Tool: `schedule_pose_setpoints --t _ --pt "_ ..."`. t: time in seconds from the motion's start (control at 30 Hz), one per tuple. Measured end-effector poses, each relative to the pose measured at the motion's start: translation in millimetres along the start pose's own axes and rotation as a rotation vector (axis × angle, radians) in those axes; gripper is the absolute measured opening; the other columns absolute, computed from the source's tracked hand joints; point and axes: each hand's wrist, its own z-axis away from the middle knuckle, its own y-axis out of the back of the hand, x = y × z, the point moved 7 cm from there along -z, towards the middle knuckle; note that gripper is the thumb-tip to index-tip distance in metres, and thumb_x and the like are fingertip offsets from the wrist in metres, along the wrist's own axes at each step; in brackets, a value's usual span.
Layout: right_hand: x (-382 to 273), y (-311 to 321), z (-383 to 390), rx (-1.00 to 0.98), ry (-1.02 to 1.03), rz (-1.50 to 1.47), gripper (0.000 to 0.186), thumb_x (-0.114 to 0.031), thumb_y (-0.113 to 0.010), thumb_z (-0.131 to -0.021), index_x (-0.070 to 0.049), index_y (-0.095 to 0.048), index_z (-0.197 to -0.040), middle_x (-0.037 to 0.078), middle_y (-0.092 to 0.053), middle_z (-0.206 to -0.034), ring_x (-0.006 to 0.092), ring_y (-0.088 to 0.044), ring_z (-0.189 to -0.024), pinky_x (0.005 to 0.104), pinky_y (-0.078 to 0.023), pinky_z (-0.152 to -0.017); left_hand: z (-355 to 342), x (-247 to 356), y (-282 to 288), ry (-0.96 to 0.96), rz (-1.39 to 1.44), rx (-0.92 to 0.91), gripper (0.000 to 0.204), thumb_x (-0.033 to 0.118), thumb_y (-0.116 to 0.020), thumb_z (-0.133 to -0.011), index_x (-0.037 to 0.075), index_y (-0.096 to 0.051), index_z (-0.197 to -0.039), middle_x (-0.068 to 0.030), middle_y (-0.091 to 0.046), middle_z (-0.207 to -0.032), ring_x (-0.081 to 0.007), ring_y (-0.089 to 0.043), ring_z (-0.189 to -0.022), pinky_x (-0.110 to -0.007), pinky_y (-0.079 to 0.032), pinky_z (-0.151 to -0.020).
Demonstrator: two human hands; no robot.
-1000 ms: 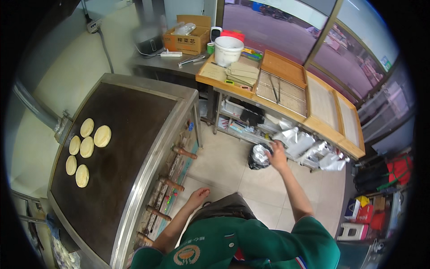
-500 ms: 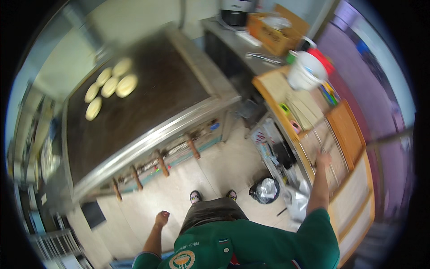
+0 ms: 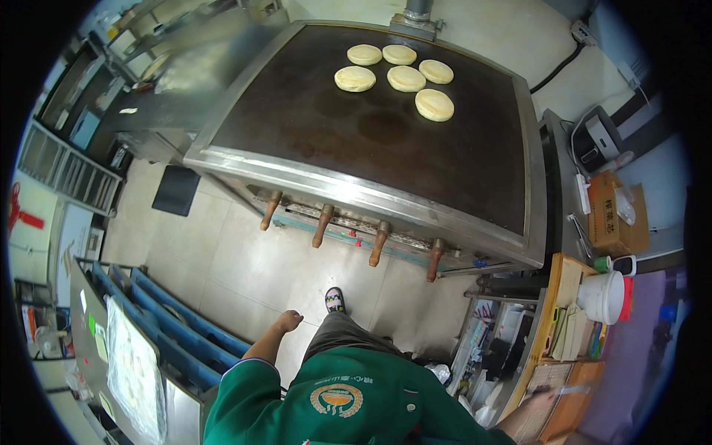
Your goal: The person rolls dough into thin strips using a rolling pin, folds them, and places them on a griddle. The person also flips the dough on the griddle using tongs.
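Note:
My left hand (image 3: 288, 320) hangs over the floor in front of the griddle, fingers curled in, with nothing visible in it. At the lower right my right hand (image 3: 543, 400) is smeared by motion over the wooden-edged counter (image 3: 555, 304). From it runs a pale, blurred, long thin object (image 3: 575, 389), whose kind I cannot make out. Several round pale flatbreads (image 3: 406, 78) lie on the far part of the dark griddle (image 3: 311, 122), out of reach of both hands.
Wooden handles (image 3: 380, 245) jut from the griddle's front. A white bucket (image 3: 602, 297) stands on the right counter, with a cardboard box (image 3: 617, 215) beyond. Blue trays (image 3: 178, 311) and a plastic-covered tray (image 3: 135, 371) are at the lower left.
My view has swung to the right, so the griddle sits more central and the right counter lower. My right hand still works at the counter. The flatbreads have stayed on the griddle.

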Motion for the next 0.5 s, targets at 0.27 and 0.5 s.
schedule_pose_setpoints --t 0.27,0.5 --pt "-263.3 -278.5 174.6 -0.804 -0.106 -0.223 0.052 -0.051 -0.056 -0.096 -0.007 -0.057 -0.124 0.005 -0.062 -0.089 0.0127 -0.062 -0.076 0.0249 -0.05 -0.061 -127.6 86.3 118.6 0.003 0.31 0.419 0.063 0.061 -0.057 -0.089 0.008 -0.062 -0.124 -0.015 -0.073 -0.101 -0.0315 -0.069 -0.1 -0.054 -0.04 -0.099" --pt "-318.1 -443.1 355.5 -1.602 -0.359 0.106 0.042 -0.032 -0.059 -0.098 0.003 -0.062 -0.12 0.008 -0.067 -0.086 0.0156 -0.066 -0.069 0.0281 -0.058 -0.063 -215.4 149.5 118.8 0.054 0.368 0.183 0.043 0.045 -0.074 -0.079 0.005 -0.073 -0.096 -0.0103 -0.075 -0.083 -0.0244 -0.072 -0.082 -0.041 -0.053 -0.08"
